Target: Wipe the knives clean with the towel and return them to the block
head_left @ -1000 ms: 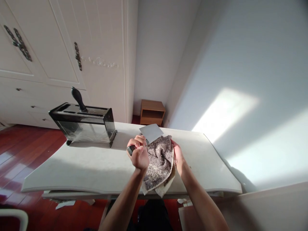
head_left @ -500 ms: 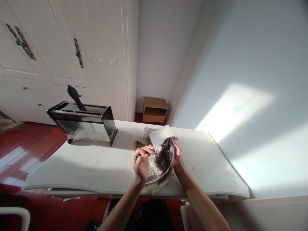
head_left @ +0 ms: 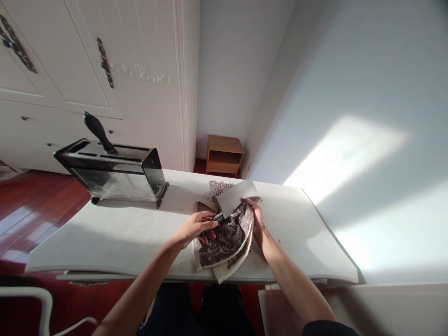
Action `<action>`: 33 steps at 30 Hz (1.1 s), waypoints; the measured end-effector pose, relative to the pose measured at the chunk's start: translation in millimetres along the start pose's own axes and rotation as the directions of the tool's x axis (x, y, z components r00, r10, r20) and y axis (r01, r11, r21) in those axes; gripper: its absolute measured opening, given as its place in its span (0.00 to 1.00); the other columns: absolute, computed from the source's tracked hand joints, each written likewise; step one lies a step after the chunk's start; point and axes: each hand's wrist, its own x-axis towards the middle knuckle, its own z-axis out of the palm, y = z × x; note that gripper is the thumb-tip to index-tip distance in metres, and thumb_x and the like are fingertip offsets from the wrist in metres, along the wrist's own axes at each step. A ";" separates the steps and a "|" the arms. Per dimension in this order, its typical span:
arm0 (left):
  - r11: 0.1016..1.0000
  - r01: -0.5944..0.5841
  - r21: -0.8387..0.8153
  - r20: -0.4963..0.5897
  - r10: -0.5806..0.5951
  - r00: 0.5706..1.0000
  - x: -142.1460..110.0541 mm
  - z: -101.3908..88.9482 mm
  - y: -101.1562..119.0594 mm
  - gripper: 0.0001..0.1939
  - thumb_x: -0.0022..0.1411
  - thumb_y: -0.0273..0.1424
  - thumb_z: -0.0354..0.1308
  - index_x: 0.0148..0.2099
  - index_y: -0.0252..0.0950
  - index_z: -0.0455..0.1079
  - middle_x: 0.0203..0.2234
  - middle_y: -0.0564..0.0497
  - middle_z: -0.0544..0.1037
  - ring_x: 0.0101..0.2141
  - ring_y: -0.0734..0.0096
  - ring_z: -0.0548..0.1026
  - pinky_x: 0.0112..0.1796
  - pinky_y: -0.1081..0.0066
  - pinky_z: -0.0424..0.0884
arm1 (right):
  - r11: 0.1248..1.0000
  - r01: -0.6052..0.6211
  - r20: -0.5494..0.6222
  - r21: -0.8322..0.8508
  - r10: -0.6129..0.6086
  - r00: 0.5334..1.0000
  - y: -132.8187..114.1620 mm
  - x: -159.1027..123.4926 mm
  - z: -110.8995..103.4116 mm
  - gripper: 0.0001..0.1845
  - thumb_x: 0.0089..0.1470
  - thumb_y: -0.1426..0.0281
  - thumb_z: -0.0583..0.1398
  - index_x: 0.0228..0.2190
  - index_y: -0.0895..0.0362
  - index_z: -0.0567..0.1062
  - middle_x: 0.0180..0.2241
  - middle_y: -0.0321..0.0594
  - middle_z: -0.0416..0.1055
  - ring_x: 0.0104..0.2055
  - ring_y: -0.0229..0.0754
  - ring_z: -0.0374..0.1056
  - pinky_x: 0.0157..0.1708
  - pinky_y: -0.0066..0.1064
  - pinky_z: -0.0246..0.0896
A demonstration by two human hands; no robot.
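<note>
My left hand (head_left: 203,225) is closed round the dark handle of a cleaver (head_left: 238,196). Its broad, pale blade slants up and away to the right over a patterned brown and cream towel (head_left: 224,245). The towel lies bunched in folds on the white table. On its right side, my right hand (head_left: 257,215) grips a raised fold beside the blade's lower edge, thumb on top. Part of that edge is covered by the cloth. Under the blade, at the left, a pale label shows on the towel.
A black-framed knife block (head_left: 112,175) with clear sides and one black handle sticking up stands on the table's (head_left: 133,238) left. Behind are a white wardrobe (head_left: 147,116) and a small wooden nightstand (head_left: 224,161). A wall (head_left: 367,84) borders the right, a white chair frame (head_left: 45,303) the lower left.
My left hand has turned from a raised, knuckles-up grip to a lower, flatter one on the handle. The blade has tilted slightly right, and the towel's front has spread. My right hand stays on the fold.
</note>
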 end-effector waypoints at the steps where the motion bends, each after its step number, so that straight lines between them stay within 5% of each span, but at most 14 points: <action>1: 0.997 0.003 0.073 0.056 -0.007 0.998 3.2 -0.2 2.5 0.23 0.50 0.42 0.67 0.41 0.32 0.69 0.29 0.50 0.74 0.21 0.73 0.73 0.15 0.77 0.65 | 1.000 -0.015 0.011 -0.012 0.016 1.000 0.3 -2.0 1.9 0.11 0.46 0.59 0.64 0.29 0.53 0.77 0.25 0.37 0.77 0.36 0.48 0.76 0.38 0.40 0.74; 6: 0.961 -0.044 0.275 0.229 -0.021 0.973 20.1 4.1 8.2 0.21 0.52 0.46 0.65 0.33 0.35 0.62 0.18 0.59 0.64 0.12 0.81 0.61 0.11 0.78 0.53 | 0.998 -0.010 0.022 -0.059 0.011 1.000 -1.2 -6.1 1.0 0.13 0.51 0.57 0.63 0.32 0.53 0.76 0.28 0.38 0.78 0.38 0.47 0.76 0.38 0.39 0.74; 13: 0.803 -0.183 0.566 0.002 0.221 0.975 33.5 10.7 5.2 0.17 0.61 0.46 0.55 0.40 0.36 0.64 0.15 0.58 0.66 0.13 0.75 0.64 0.15 0.76 0.58 | 0.999 0.034 -0.191 -0.035 -0.040 0.981 -8.1 4.7 -6.4 0.20 0.47 0.54 0.66 0.35 0.56 0.76 0.31 0.42 0.78 0.41 0.50 0.75 0.39 0.42 0.74; 18: 0.802 -0.226 0.553 0.004 0.269 0.963 40.4 7.9 -0.4 0.19 0.62 0.48 0.52 0.42 0.37 0.61 0.16 0.57 0.67 0.14 0.73 0.66 0.15 0.75 0.59 | 0.958 0.207 -0.420 -0.196 -0.273 0.865 -7.9 0.3 5.4 0.20 0.47 0.53 0.65 0.36 0.55 0.75 0.32 0.38 0.77 0.38 0.46 0.74 0.38 0.37 0.72; 22: 0.844 -0.205 0.496 0.056 0.204 0.977 41.0 7.4 -4.3 0.23 0.62 0.51 0.51 0.46 0.37 0.60 0.12 0.60 0.63 0.11 0.73 0.62 0.13 0.75 0.58 | 0.916 0.273 -0.467 -0.294 -0.387 0.795 -4.8 -4.0 10.6 0.21 0.43 0.51 0.68 0.27 0.54 0.69 0.17 0.27 0.65 0.21 0.38 0.64 0.24 0.31 0.64; 27: 0.875 -0.187 0.448 -0.032 0.224 0.974 42.3 9.9 -9.9 0.22 0.63 0.51 0.51 0.43 0.37 0.60 0.11 0.59 0.65 0.10 0.73 0.63 0.13 0.76 0.58 | 0.870 0.389 -0.559 -0.303 -0.492 0.667 -7.4 -1.5 3.5 0.22 0.46 0.52 0.68 0.24 0.52 0.65 0.15 0.25 0.59 0.18 0.36 0.59 0.21 0.31 0.59; 33: 0.881 -0.143 0.452 -0.065 0.192 0.979 41.0 9.0 -7.7 0.19 0.62 0.48 0.52 0.43 0.38 0.60 0.13 0.59 0.65 0.10 0.72 0.64 0.14 0.74 0.57 | 0.790 0.477 -0.456 -0.386 -0.613 0.646 -7.1 6.0 21.5 0.18 0.49 0.53 0.65 0.27 0.52 0.68 0.19 0.29 0.66 0.25 0.40 0.65 0.27 0.32 0.63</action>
